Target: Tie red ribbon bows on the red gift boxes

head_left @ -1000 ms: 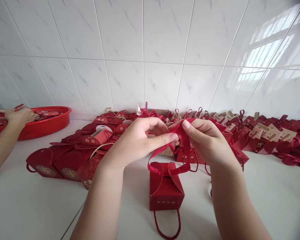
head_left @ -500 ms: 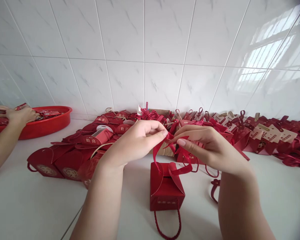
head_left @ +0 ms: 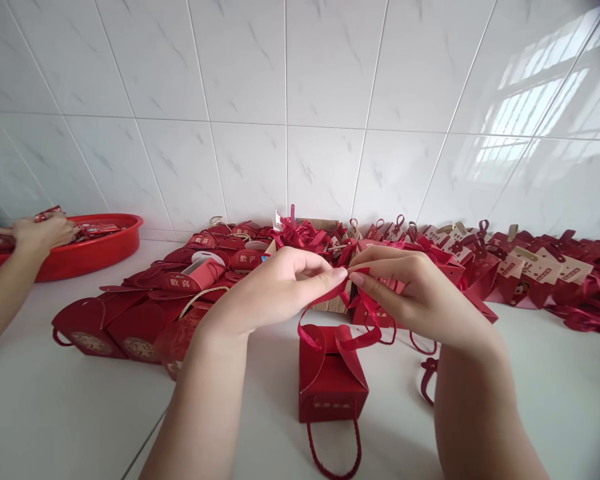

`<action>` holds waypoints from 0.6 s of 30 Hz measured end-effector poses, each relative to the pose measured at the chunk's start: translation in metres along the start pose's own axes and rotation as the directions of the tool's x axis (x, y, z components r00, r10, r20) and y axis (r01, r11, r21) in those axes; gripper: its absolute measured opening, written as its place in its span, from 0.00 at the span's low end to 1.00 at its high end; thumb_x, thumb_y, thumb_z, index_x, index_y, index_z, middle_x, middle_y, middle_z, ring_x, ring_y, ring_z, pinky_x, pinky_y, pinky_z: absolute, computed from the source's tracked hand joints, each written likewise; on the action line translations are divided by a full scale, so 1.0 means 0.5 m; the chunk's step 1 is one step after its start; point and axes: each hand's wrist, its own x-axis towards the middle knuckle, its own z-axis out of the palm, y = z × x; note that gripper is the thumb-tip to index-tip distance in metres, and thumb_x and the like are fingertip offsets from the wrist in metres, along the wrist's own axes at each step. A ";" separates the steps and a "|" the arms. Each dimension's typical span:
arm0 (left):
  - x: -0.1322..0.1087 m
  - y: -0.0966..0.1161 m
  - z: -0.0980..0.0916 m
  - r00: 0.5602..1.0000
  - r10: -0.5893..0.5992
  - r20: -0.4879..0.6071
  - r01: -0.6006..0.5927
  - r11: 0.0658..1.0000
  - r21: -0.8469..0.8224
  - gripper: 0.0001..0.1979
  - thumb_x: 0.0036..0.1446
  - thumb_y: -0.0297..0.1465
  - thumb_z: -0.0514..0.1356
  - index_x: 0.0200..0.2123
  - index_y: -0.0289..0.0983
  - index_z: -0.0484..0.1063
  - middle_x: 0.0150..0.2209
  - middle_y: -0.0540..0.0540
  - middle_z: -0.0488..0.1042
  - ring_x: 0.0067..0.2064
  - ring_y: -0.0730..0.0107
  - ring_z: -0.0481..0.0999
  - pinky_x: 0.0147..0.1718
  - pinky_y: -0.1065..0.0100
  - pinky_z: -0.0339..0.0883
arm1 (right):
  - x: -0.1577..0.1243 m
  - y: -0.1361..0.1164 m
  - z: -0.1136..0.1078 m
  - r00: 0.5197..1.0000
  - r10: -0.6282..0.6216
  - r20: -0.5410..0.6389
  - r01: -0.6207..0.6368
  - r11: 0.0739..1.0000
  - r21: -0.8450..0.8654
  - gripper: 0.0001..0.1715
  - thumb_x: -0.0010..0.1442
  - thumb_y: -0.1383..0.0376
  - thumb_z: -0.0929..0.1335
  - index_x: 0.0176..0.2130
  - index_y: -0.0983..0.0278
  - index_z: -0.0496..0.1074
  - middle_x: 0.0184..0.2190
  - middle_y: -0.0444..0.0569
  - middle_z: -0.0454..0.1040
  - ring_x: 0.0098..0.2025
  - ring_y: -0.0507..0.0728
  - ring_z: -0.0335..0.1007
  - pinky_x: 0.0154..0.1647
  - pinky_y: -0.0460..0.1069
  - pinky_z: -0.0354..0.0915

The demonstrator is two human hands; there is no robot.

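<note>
A small red gift box [head_left: 334, 380] stands on the white table, its curved top flaps folded in and a twisted cord handle [head_left: 334, 475] hanging toward me. Red ribbon [head_left: 307, 328] rises in loops from the top of the box. Above it, my left hand [head_left: 287, 283] pinches the ribbon between thumb and forefinger. My right hand [head_left: 405, 290] pinches another part of it, with the fingertips of both hands almost touching. Where the strands cross between the fingertips is partly hidden.
Red gift boxes [head_left: 130, 320] crowd the table to the left. More red bags with cream tags [head_left: 525, 270] line the tiled wall. A red ribbon pile [head_left: 305, 233] lies behind my hands. At far left, another person's hand [head_left: 43, 232] reaches over a red basin [head_left: 105, 250].
My fingertips have come closer together, and the ribbon between them is bunched tighter. The box stays in place. The other person's hand has barely shifted.
</note>
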 end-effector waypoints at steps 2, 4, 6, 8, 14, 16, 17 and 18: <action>0.000 0.001 0.000 1.000 0.015 0.005 -0.015 1.000 0.011 0.20 0.60 0.44 0.54 0.22 0.37 0.64 0.21 0.54 0.52 0.24 0.75 0.53 0.24 0.69 0.48 | 0.001 0.001 0.001 1.000 0.000 0.003 0.000 1.000 0.000 0.14 0.64 0.65 0.63 0.28 0.63 0.69 0.32 0.47 0.71 0.35 0.53 0.67 0.37 0.49 0.65; 0.000 0.001 -0.001 1.000 0.030 0.001 -0.030 0.999 0.030 0.19 0.59 0.44 0.54 0.22 0.37 0.66 0.21 0.53 0.54 0.24 0.74 0.55 0.24 0.69 0.49 | 0.000 0.000 0.001 1.000 0.005 0.009 -0.005 1.000 -0.004 0.15 0.65 0.64 0.62 0.27 0.64 0.68 0.31 0.47 0.71 0.35 0.53 0.67 0.38 0.49 0.66; -0.001 0.001 -0.002 0.999 0.040 -0.011 -0.039 0.997 0.060 0.18 0.59 0.43 0.55 0.23 0.37 0.69 0.22 0.53 0.59 0.26 0.73 0.59 0.25 0.69 0.52 | 0.000 -0.002 -0.001 1.000 0.007 0.014 -0.007 1.000 0.001 0.16 0.65 0.64 0.62 0.26 0.64 0.68 0.31 0.47 0.71 0.35 0.53 0.67 0.39 0.50 0.66; -0.003 0.000 -0.004 0.999 0.041 -0.029 -0.038 0.994 0.098 0.17 0.58 0.44 0.55 0.25 0.38 0.72 0.23 0.52 0.63 0.27 0.71 0.63 0.27 0.69 0.55 | -0.001 -0.004 -0.005 1.000 0.007 0.019 -0.007 1.000 0.021 0.16 0.65 0.63 0.62 0.27 0.64 0.70 0.31 0.47 0.72 0.36 0.54 0.68 0.40 0.50 0.66; -0.016 -0.001 -0.014 0.994 0.016 -0.106 0.004 0.981 0.192 0.15 0.57 0.44 0.56 0.30 0.42 0.76 0.27 0.52 0.72 0.34 0.67 0.71 0.33 0.68 0.61 | 0.001 -0.003 -0.013 0.999 0.019 0.035 -0.022 0.996 0.091 0.17 0.64 0.57 0.64 0.30 0.63 0.74 0.31 0.48 0.75 0.39 0.56 0.71 0.42 0.50 0.67; -0.022 -0.001 -0.016 0.989 0.010 -0.148 0.026 0.972 0.235 0.14 0.57 0.44 0.56 0.33 0.44 0.77 0.31 0.52 0.75 0.36 0.65 0.72 0.34 0.67 0.63 | 0.001 0.000 -0.013 0.998 0.030 0.051 -0.036 0.992 0.122 0.16 0.64 0.58 0.64 0.31 0.63 0.74 0.33 0.48 0.75 0.41 0.56 0.71 0.45 0.51 0.67; -0.025 -0.002 -0.016 0.986 0.011 -0.169 0.034 0.964 0.263 0.14 0.57 0.45 0.56 0.34 0.45 0.77 0.34 0.52 0.76 0.38 0.64 0.73 0.35 0.67 0.64 | 0.001 0.001 -0.013 0.998 0.030 0.053 -0.037 0.990 0.137 0.15 0.64 0.58 0.64 0.31 0.62 0.75 0.35 0.48 0.76 0.42 0.56 0.71 0.47 0.51 0.66; -0.027 -0.003 -0.016 0.982 0.018 -0.189 0.039 0.955 0.293 0.14 0.57 0.45 0.56 0.35 0.45 0.77 0.35 0.51 0.77 0.39 0.62 0.73 0.36 0.66 0.64 | 0.001 0.002 -0.013 0.998 0.027 0.050 -0.034 0.988 0.151 0.15 0.64 0.58 0.64 0.31 0.62 0.75 0.38 0.48 0.76 0.45 0.56 0.70 0.48 0.51 0.66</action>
